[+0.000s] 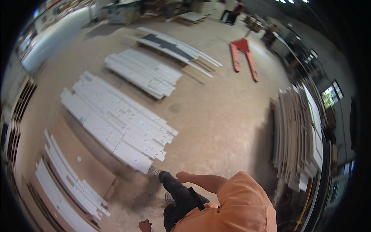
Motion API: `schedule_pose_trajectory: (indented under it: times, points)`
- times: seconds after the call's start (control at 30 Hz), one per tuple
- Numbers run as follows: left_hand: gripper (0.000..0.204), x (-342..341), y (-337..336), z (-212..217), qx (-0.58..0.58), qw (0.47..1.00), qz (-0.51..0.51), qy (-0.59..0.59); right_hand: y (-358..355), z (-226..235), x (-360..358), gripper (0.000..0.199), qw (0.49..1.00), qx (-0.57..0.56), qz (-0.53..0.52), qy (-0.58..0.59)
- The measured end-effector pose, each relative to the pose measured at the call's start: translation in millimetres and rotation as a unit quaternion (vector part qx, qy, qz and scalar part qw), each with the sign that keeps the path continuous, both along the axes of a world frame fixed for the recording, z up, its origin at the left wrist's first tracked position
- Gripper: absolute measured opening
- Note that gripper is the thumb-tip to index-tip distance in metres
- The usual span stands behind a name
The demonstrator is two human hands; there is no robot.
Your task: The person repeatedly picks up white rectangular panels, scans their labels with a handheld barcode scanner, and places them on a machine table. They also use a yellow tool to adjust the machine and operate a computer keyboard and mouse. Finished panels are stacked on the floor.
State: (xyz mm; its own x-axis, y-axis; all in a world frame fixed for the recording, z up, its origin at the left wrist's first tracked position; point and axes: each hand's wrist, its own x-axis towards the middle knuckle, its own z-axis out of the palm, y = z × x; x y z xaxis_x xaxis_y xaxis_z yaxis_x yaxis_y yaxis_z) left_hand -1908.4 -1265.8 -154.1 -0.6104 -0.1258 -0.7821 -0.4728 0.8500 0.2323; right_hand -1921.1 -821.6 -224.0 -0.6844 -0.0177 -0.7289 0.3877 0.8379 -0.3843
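My right hand (182, 177) hangs beside my dark trouser leg, its fingers curled in and nothing visible in them. Lower down, near the bottom edge, my left hand (145, 226) is also curled over the bare floor, with no object showing in it. Both hands are small and slightly blurred. Just ahead of my foot lies a low stack of white panels (119, 120), laid in uneven strips with small holes and pale blue marks. Neither hand touches it.
More white boards (143, 71) lie in a stack beyond, then long strips with a dark panel (166, 46). A red pallet jack (242, 45) stands far right of them. Upright panels (293, 135) lean along the right; brown sheets (83, 154) with narrow strips lie left.
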Motion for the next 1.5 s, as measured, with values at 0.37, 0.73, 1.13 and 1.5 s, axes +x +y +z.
schedule_pose_trajectory:
  times: [0.37,0.73,1.13,1.5]
  points:
    - [0.034,91,338,55,-0.008,0.792,-0.603,0.096,-55,244,220,0.025,0.834,-0.134,-0.211,0.492]
    - [0.040,498,634,57,0.062,0.385,-0.917,0.086,120,300,569,0.029,0.721,-0.097,-0.491,0.479]
    - [0.040,884,759,72,0.098,0.008,-0.993,-0.069,136,123,986,0.038,0.317,0.272,-0.895,0.154]
    - [0.034,1141,941,107,0.202,0.059,-0.977,-0.032,-30,-21,1089,0.025,-0.239,-0.064,-0.958,0.142]
